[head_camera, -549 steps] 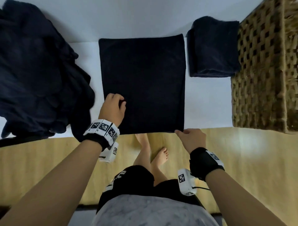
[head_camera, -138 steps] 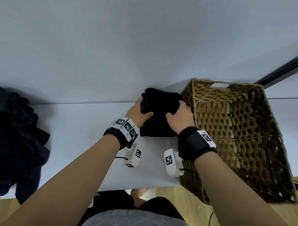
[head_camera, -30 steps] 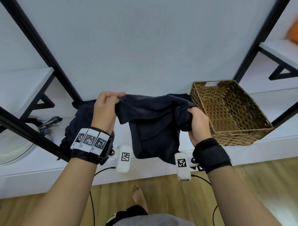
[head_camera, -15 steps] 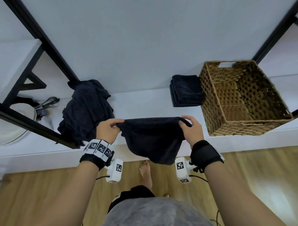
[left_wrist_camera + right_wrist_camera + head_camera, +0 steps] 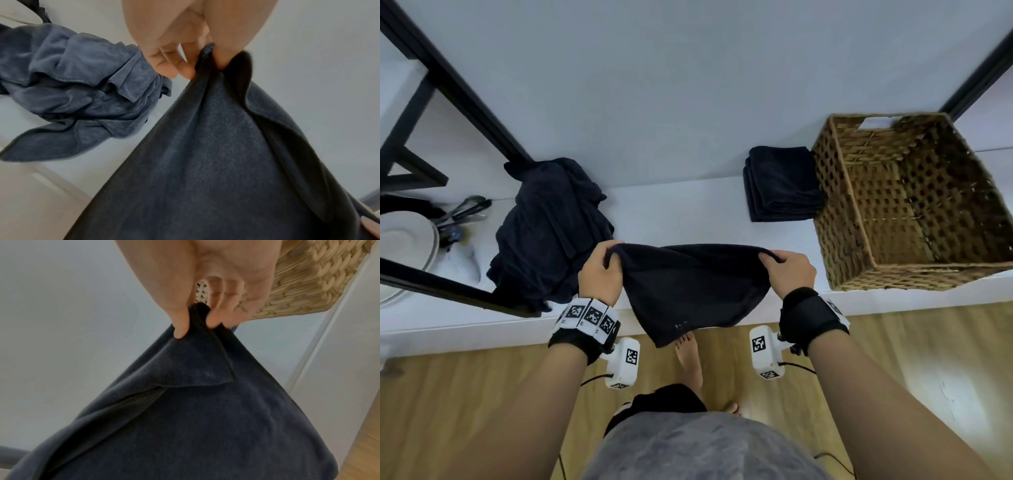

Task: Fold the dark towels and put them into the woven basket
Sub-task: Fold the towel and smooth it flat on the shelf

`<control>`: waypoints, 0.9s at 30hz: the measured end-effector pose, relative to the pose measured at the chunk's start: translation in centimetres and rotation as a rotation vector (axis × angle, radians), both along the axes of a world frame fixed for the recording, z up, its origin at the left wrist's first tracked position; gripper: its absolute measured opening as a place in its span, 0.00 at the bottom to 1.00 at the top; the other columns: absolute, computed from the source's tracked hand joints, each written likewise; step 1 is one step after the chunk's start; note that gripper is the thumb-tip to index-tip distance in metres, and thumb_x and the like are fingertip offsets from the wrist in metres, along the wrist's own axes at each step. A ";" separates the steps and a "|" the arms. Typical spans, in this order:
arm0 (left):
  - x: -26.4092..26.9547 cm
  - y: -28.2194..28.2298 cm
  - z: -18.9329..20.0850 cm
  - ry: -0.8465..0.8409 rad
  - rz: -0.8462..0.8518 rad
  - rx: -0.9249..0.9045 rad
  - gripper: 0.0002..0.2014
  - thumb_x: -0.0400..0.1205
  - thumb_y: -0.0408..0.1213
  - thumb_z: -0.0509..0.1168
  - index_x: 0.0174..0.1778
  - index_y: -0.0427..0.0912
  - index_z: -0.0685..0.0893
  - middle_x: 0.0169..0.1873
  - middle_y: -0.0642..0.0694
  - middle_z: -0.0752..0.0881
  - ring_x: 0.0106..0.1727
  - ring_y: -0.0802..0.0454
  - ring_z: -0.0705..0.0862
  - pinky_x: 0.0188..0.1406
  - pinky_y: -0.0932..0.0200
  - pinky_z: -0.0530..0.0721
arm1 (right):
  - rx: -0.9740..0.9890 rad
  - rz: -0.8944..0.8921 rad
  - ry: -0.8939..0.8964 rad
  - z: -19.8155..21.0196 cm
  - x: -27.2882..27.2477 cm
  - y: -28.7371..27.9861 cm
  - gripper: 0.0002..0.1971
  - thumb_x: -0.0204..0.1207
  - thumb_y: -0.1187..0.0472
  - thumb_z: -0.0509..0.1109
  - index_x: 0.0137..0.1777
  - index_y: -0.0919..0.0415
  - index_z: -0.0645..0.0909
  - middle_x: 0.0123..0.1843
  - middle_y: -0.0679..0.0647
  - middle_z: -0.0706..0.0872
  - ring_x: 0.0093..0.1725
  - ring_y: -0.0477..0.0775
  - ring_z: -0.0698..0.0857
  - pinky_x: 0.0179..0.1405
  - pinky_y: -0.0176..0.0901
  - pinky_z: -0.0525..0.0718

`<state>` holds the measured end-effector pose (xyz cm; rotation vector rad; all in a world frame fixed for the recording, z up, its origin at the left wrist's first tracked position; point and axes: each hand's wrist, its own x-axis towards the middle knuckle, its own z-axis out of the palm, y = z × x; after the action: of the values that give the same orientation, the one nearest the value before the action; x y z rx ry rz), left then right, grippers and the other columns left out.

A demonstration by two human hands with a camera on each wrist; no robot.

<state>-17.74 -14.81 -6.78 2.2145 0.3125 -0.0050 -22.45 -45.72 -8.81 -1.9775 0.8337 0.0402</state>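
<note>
I hold a dark towel stretched in the air in front of the white shelf. My left hand pinches its left top corner and my right hand pinches the right one. The cloth hangs down from my left hand; the wrist view on the right shows the towel pinched in my right hand. A heap of unfolded dark towels lies at the left. A folded stack sits beside the woven basket, whose visible inside holds nothing.
Black frame bars cross the left side, and another rises behind the basket. A white plate and utensils lie at the far left. Below the shelf edge is wooden floor with my bare feet.
Over the last second the towel came down from a bunched hold to a flat spread between both hands, at shelf-edge height. The view has tilted down a little.
</note>
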 end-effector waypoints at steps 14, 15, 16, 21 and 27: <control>11.0 1.8 -5.4 0.168 0.088 0.049 0.16 0.87 0.44 0.55 0.39 0.39 0.79 0.32 0.47 0.81 0.42 0.41 0.79 0.45 0.51 0.74 | 0.407 -0.165 -0.019 -3.4 10.8 0.7 0.13 0.74 0.69 0.77 0.58 0.61 0.87 0.46 0.52 0.91 0.39 0.48 0.90 0.48 0.40 0.89; 11.8 1.9 -6.0 0.189 0.089 0.056 0.17 0.88 0.45 0.55 0.40 0.37 0.79 0.33 0.46 0.81 0.42 0.40 0.79 0.46 0.51 0.74 | 0.444 -0.193 -0.033 -3.8 11.6 0.7 0.16 0.74 0.69 0.77 0.60 0.60 0.85 0.51 0.54 0.89 0.40 0.49 0.90 0.48 0.40 0.88; 12.6 1.9 -6.6 0.209 0.091 0.062 0.18 0.88 0.45 0.55 0.40 0.36 0.79 0.34 0.46 0.81 0.43 0.40 0.79 0.46 0.52 0.72 | 0.469 -0.227 -0.044 -4.2 12.4 0.7 0.18 0.73 0.69 0.78 0.62 0.59 0.84 0.53 0.55 0.88 0.40 0.50 0.90 0.48 0.40 0.88; 16.0 1.9 -9.7 0.292 0.094 0.075 0.11 0.87 0.39 0.55 0.56 0.38 0.79 0.49 0.40 0.82 0.54 0.38 0.79 0.50 0.54 0.70 | 0.490 -0.342 -0.076 -6.6 15.8 0.6 0.13 0.72 0.70 0.78 0.54 0.58 0.84 0.48 0.58 0.88 0.35 0.47 0.90 0.41 0.37 0.87; 18.2 1.7 -12.4 0.347 0.063 0.044 0.10 0.83 0.29 0.56 0.55 0.35 0.81 0.51 0.38 0.85 0.56 0.38 0.83 0.52 0.58 0.74 | 0.189 -0.156 0.006 -9.7 18.2 1.5 0.13 0.74 0.69 0.73 0.55 0.55 0.85 0.48 0.52 0.91 0.48 0.49 0.91 0.56 0.36 0.85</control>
<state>0.41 -13.10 -19.20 2.2415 0.5776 -0.3535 -4.29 -44.18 -18.50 -1.7325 0.9507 0.0326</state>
